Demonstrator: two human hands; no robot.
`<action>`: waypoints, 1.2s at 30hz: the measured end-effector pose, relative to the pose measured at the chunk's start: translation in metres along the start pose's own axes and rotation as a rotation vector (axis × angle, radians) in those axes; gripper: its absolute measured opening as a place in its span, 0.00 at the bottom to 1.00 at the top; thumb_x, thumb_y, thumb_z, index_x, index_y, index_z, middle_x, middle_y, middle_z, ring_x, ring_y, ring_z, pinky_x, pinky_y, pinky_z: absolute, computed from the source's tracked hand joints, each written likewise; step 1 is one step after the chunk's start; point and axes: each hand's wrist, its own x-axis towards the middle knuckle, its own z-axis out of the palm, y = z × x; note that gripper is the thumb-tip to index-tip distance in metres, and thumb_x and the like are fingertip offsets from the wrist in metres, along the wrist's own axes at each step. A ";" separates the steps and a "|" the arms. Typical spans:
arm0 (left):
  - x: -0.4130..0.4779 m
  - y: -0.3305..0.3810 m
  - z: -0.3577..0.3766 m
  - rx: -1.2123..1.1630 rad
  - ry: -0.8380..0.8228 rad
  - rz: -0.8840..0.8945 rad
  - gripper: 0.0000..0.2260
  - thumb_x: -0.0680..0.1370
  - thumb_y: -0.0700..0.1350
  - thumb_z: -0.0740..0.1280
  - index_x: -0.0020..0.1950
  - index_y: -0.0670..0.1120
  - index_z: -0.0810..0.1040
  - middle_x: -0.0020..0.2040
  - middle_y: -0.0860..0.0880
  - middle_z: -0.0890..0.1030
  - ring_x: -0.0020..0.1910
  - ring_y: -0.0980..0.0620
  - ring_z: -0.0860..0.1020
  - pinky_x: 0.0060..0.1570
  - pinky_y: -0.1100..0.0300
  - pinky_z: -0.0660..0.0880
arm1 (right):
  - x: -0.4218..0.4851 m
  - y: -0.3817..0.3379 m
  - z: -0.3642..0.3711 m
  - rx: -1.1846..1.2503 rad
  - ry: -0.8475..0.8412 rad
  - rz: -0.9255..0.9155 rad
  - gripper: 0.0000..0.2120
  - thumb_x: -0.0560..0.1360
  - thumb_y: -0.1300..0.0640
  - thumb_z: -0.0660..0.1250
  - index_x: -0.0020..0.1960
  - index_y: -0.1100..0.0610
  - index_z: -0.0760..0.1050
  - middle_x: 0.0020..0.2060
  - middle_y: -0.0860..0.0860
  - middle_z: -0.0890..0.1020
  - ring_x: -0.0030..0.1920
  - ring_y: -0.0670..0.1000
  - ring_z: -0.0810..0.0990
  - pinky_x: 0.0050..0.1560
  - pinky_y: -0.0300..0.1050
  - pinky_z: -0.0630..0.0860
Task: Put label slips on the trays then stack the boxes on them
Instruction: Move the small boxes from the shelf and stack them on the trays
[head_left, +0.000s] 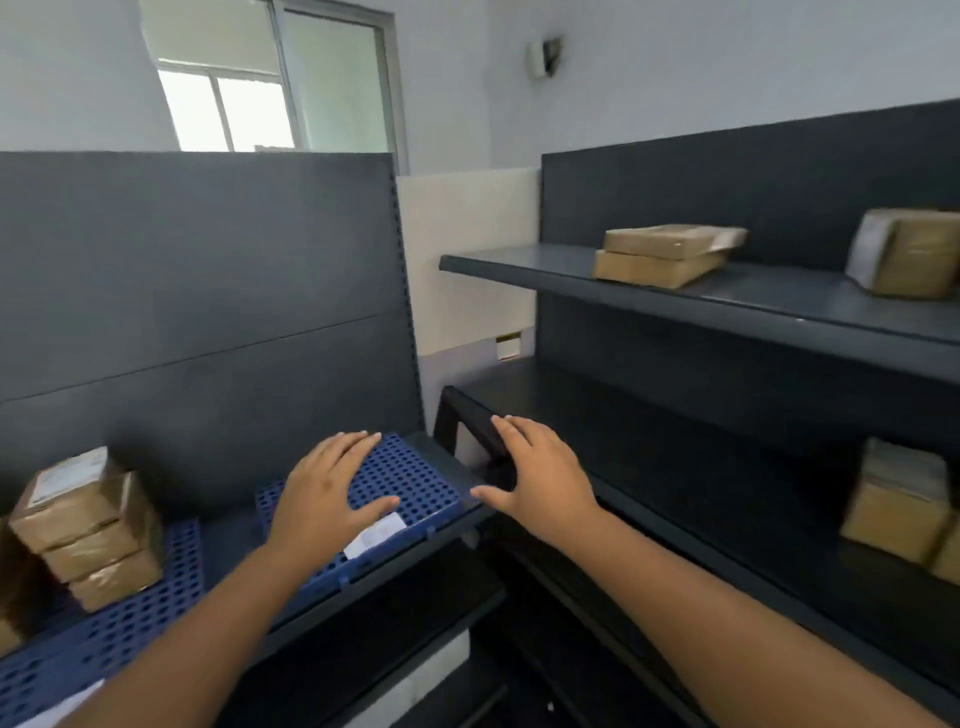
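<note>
A blue perforated tray (415, 483) lies on the left shelf with a white label slip (375, 534) at its front edge. My left hand (327, 493) lies flat over this tray, fingers straight, just behind the slip. My right hand (540, 473) hovers open past the tray's right end, over the corner of the dark right-hand shelf. A second blue tray (119, 623) at the lower left carries a stack of three brown taped boxes (88, 530), and another white slip (67, 706) shows at its front.
Dark shelving (779, 306) runs along the right wall. Two flat brown boxes (665, 254) and a bigger box (909, 254) sit on its upper shelf; more boxes (898, 504) stand on the lower one. A dark back panel (197, 291) rises behind the left shelf.
</note>
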 end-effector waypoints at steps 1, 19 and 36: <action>0.008 0.020 0.012 -0.027 -0.012 0.029 0.39 0.71 0.73 0.57 0.73 0.49 0.69 0.69 0.49 0.74 0.68 0.46 0.71 0.66 0.45 0.70 | -0.013 0.020 -0.011 -0.017 0.020 0.031 0.45 0.71 0.31 0.66 0.78 0.50 0.54 0.75 0.48 0.63 0.75 0.51 0.59 0.74 0.50 0.61; 0.100 0.345 0.177 -0.678 -0.282 0.405 0.37 0.69 0.63 0.72 0.74 0.66 0.59 0.75 0.56 0.62 0.68 0.57 0.67 0.57 0.59 0.73 | -0.237 0.274 -0.167 -0.343 0.211 0.665 0.41 0.67 0.34 0.71 0.74 0.48 0.63 0.70 0.51 0.71 0.69 0.57 0.69 0.69 0.57 0.67; 0.155 0.505 0.284 -0.776 -0.577 0.504 0.41 0.69 0.56 0.76 0.73 0.70 0.52 0.79 0.51 0.52 0.74 0.45 0.61 0.66 0.48 0.68 | -0.267 0.388 -0.169 -0.636 0.023 0.812 0.40 0.68 0.33 0.68 0.75 0.43 0.60 0.73 0.47 0.67 0.74 0.55 0.61 0.73 0.66 0.54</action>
